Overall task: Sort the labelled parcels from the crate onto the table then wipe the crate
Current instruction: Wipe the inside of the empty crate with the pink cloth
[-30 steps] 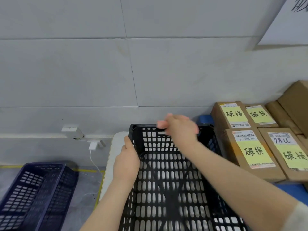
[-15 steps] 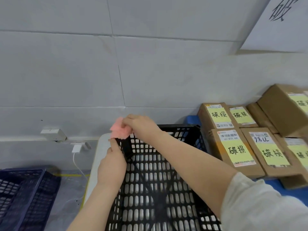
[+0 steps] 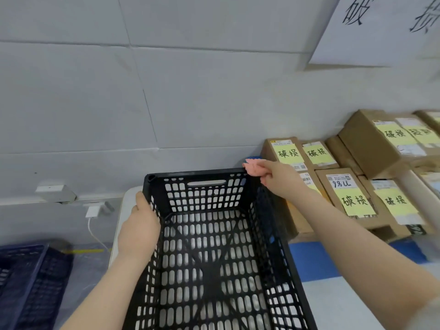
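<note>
The fingers (image 3: 267,166) of the right hand (image 3: 282,184) are curled, and a small pink cloth (image 3: 253,167) is pinched in them. The cloth is pressed on the far right corner of the top edge of a black plastic crate full of holes (image 3: 195,174). The left hand (image 3: 139,229) is wrapped round the left wall of the crate, near the far left corner, and its thumb (image 3: 141,198) is laid along the outside of that wall. The crate is set on a white table (image 3: 338,306), with its far end close to the grey wall. The white table top can be seen through the holes in the crate's floor. Just to the right of the crate, brown cardboard parcels with yellow paper notes (image 3: 354,201) are lined up on a blue mat (image 3: 316,258) on the table, and some are stacked on top of others. Black writing is seen on each yellow note. A big white paper sign with black writing (image 3: 381,27) is stuck on the wall above the parcels. A dark blue plastic crate (image 3: 28,282) is seen low down on the left, well apart from the table. A white plug with a white wire (image 3: 92,211) is fixed to the wall on the left.
</note>
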